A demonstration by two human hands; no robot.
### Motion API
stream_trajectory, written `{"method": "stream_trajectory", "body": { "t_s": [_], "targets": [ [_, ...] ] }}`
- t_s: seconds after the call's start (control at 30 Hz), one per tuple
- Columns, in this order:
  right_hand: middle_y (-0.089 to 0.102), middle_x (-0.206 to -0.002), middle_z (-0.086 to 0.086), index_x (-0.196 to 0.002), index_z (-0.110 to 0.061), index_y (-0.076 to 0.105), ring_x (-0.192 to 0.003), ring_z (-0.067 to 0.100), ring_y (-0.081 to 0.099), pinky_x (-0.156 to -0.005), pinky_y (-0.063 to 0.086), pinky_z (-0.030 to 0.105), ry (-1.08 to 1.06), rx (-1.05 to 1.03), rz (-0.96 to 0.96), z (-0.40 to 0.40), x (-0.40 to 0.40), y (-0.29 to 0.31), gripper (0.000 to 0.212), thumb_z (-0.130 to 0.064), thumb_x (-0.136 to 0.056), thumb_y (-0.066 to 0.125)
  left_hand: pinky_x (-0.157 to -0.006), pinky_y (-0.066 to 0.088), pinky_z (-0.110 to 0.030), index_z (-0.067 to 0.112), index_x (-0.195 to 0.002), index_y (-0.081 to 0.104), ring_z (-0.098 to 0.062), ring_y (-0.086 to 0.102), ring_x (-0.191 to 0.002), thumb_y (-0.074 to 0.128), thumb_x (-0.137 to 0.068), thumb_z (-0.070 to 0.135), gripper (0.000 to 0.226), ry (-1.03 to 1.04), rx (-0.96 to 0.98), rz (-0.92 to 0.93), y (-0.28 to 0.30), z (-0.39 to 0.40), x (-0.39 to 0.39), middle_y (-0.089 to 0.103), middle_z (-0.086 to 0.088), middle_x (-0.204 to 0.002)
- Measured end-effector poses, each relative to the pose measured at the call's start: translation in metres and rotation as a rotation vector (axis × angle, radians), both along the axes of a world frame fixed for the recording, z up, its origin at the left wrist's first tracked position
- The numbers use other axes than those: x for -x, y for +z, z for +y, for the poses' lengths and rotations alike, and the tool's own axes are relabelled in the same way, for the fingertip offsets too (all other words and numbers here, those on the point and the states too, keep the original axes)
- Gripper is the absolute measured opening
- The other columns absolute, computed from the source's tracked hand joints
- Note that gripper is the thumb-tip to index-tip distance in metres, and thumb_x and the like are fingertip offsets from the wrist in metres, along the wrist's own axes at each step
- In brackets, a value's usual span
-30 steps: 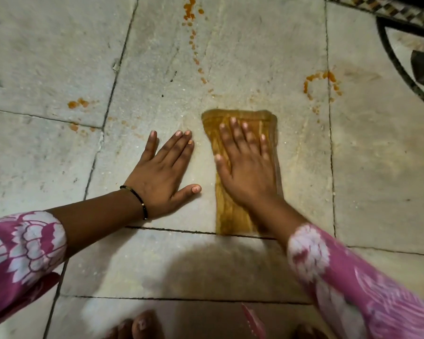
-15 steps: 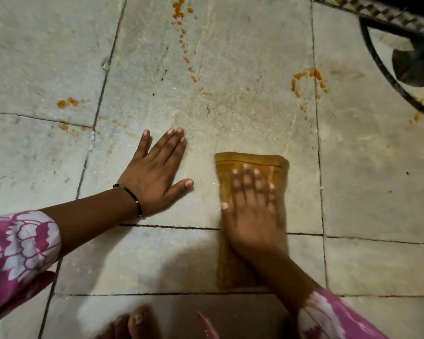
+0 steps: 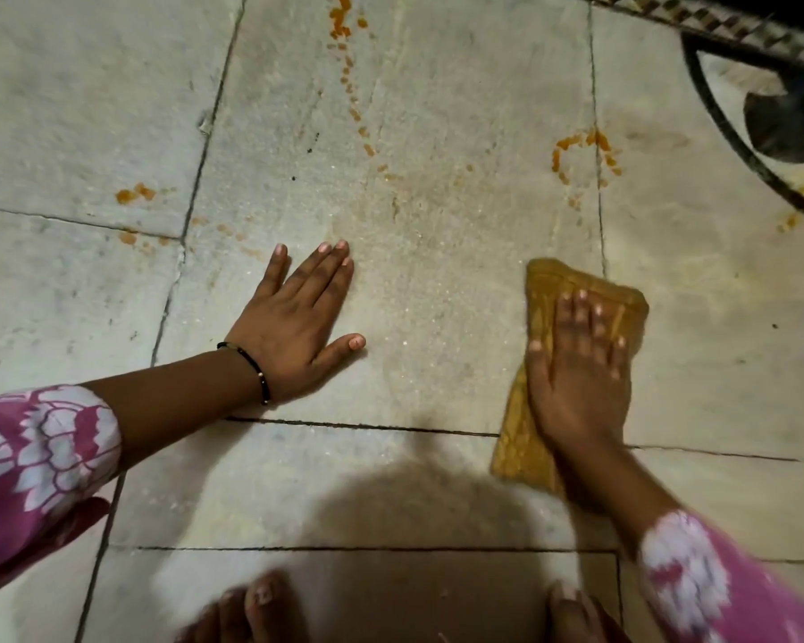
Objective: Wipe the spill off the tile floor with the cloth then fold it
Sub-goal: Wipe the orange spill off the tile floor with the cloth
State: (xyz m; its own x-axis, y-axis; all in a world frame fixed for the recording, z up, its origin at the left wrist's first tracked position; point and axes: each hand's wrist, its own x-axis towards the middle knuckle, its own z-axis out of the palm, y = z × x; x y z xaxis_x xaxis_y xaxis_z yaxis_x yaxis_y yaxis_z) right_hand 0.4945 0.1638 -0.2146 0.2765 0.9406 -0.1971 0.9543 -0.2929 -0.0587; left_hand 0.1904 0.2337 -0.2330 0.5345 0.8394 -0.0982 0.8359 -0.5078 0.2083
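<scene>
A folded mustard-yellow cloth (image 3: 543,290) lies on the pale tile floor (image 3: 437,280), right of centre. My right hand (image 3: 576,378) presses flat on top of it, fingers spread, and covers its middle; the hand looks motion-blurred. My left hand (image 3: 298,327), wearing a black wrist thread, rests flat and open on the bare tile to the left. Orange spill marks remain: a dotted trail (image 3: 344,71) at top centre, an arc of drops (image 3: 576,148) just beyond the cloth, and small blobs (image 3: 133,193) at the left.
A dark curved metal frame (image 3: 715,127) and a checkered border (image 3: 697,18) fill the top right corner, with an orange spot (image 3: 789,221) beside the frame. My bare feet (image 3: 261,605) show at the bottom edge. Dark grout lines cross the floor.
My right hand has dragged the cloth toward me and then off to the right, leaving a wiped, faintly smeared patch. My left hand has stayed planted on the tile.
</scene>
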Motion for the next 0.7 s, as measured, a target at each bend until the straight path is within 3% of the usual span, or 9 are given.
{"method": "stream_trajectory", "body": {
  "t_s": [0.13,0.23,0.37,0.53,0.7],
  "targets": [
    [-0.017,-0.158,0.003,-0.151,-0.021,-0.010,-0.146,0.022,-0.015,-0.117,-0.011,0.047,0.203,0.068,0.062,-0.045,0.077,0.000,0.066,-0.050,-0.095,0.011,-0.116,-0.006,-0.048,0.003,-0.149,0.011,-0.022,0.004,-0.146,0.012,-0.090,0.065,0.086,-0.002,0.007,-0.012,0.002,0.000,0.000,0.009,-0.014,-0.157],
    [-0.004,-0.160,0.002,-0.152,-0.019,0.003,-0.147,0.020,-0.007,-0.117,-0.008,0.045,0.461,0.024,0.114,-0.008,0.118,-0.005,0.067,-0.047,-0.094,0.020,-0.116,-0.004,-0.048,0.003,-0.149,0.012,-0.023,0.006,-0.146,0.012,-0.089,0.066,0.087,-0.005,-0.006,-0.024,0.001,0.000,0.000,0.011,-0.015,-0.157],
    [0.008,-0.161,-0.001,-0.152,-0.020,0.011,-0.147,0.017,0.005,-0.117,0.000,0.045,0.604,-0.029,0.048,0.078,0.112,-0.008,0.066,-0.046,-0.093,0.022,-0.116,-0.006,-0.046,0.002,-0.149,0.012,-0.024,0.007,-0.146,0.017,-0.089,0.065,0.087,0.005,-0.005,-0.008,0.001,0.001,0.000,0.012,-0.015,-0.157],
    [-0.003,-0.161,-0.002,-0.153,-0.024,0.000,-0.147,0.015,-0.004,-0.118,-0.002,0.042,0.344,-0.046,0.032,0.116,0.047,-0.006,0.064,-0.050,-0.097,0.017,-0.116,-0.009,-0.044,0.005,-0.150,0.010,-0.020,0.000,-0.146,0.013,-0.090,0.065,0.085,0.003,-0.005,-0.011,0.002,0.001,0.001,0.006,-0.011,-0.158],
    [-0.013,-0.160,0.002,-0.152,-0.021,-0.009,-0.146,0.018,-0.013,-0.118,-0.002,0.049,0.145,0.028,0.028,0.021,0.036,0.002,0.068,-0.052,-0.093,0.006,-0.116,-0.006,-0.044,0.005,-0.149,0.016,-0.020,0.005,-0.146,0.016,-0.090,0.066,0.085,-0.011,-0.010,-0.034,0.000,0.002,0.002,0.012,-0.011,-0.158]
  ]
}}
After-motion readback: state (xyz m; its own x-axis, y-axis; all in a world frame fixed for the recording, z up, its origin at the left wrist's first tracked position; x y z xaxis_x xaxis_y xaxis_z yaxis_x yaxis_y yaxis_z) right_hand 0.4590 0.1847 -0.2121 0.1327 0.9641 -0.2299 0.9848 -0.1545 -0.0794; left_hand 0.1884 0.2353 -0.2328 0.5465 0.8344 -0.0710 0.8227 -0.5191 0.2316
